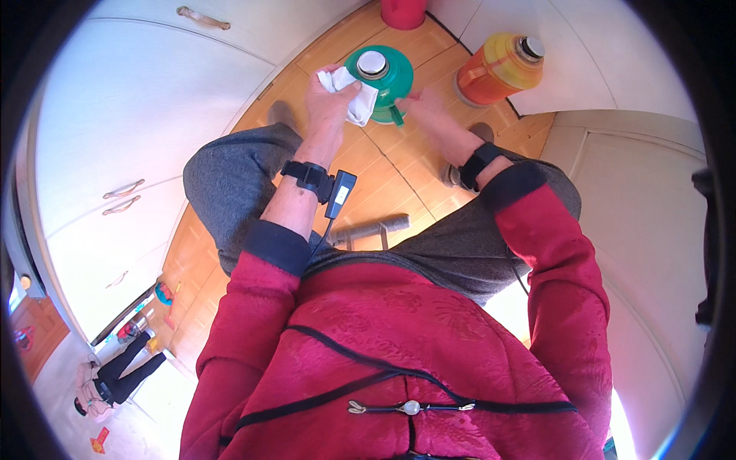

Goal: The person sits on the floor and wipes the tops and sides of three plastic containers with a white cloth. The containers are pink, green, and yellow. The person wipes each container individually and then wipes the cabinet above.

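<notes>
A green thermos flask with a silver cap stands on the wooden floor between my feet. Folded white cloth is bunched in my left hand, which presses it against the flask's left shoulder. My right hand, slightly blurred, has its fingers closed at the flask's right side, beside the green handle. Its fingertips are partly hidden. To the right is an orange and yellow thermos flask, also silver-capped.
A red container, cut off by the picture's edge, stands behind the green flask. White cabinets line the left; a pale panel is at the right. A low grey stool is below me. Another person is at the far lower left.
</notes>
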{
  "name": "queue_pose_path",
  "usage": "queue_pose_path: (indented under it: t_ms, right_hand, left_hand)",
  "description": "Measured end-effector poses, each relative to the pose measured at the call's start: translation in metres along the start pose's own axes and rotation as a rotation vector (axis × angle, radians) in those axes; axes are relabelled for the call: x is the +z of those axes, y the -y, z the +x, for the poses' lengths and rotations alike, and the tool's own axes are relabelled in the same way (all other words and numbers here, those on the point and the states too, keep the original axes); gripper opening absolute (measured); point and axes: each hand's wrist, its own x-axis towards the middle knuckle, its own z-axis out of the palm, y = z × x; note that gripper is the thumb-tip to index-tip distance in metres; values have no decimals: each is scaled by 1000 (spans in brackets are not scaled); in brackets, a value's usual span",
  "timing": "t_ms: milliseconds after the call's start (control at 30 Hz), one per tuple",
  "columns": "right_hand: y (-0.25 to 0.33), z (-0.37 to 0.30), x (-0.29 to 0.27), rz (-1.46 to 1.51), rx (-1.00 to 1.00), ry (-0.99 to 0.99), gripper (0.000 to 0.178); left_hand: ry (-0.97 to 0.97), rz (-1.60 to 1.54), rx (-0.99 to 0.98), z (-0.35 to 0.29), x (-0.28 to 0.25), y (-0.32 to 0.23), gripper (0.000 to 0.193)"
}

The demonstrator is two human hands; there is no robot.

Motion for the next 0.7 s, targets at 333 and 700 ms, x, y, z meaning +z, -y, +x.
queue_pose_path:
  t_ms: [333,700]
  right_hand:
    - [-37,19,14,-244,19,177,28]
    - [-46,32,21,-653,-4,159,28]
  left_hand:
    - [-35,74,-11,4,7,-6,45]
    - [20,118,1,10,4,-8,43]
